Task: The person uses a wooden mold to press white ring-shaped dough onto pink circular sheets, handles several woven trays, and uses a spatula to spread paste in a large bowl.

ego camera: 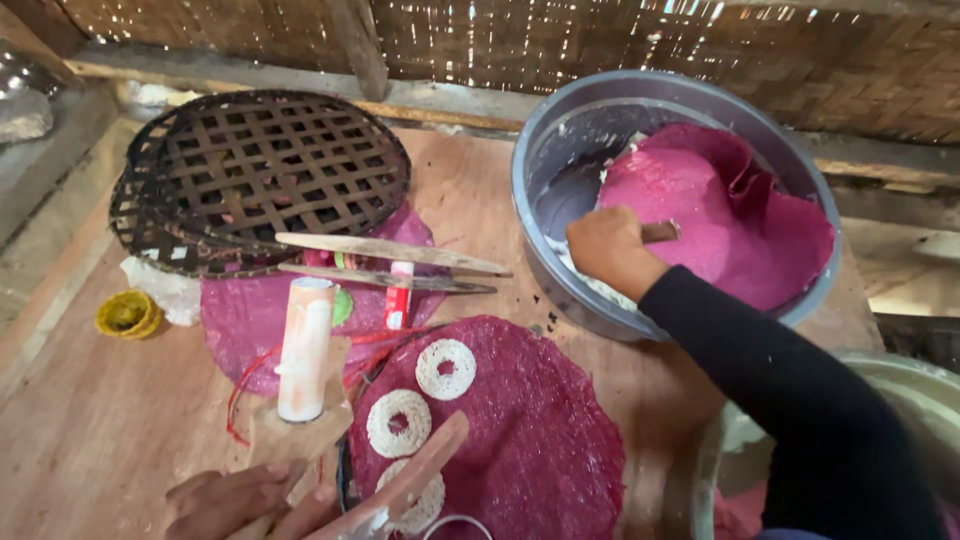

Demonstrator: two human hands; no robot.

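Wooden worktop (90, 440) under everything, with a woven wall behind. Grey basin (560, 140) at the upper right, lined with a crumpled magenta cloth (720, 210) and smeared with white paste. Round magenta mat (530, 440) at the lower centre, carrying three white lacy rings (445, 368) in a row. Stack of dark lattice trays (270, 165) at the upper left, overlapping a second magenta mat (240, 320). Two long flat sticks (390, 250) lying across that mat, beside a pale upright cylinder (303, 348) and a small yellow woven ring (127, 314) near the left edge.

Right hand (608, 250), on a black-sleeved arm stretched diagonally up from the lower right, reaching over the basin rim with the knuckles up; grip clenched around a short brown handle (660, 231) pressed against the cloth inside the basin. Left hand (235, 500) low at the bottom edge, fingers curled, grasping a flat wooden paddle (420, 470) slanting up over the near mat and just above the lowest ring.
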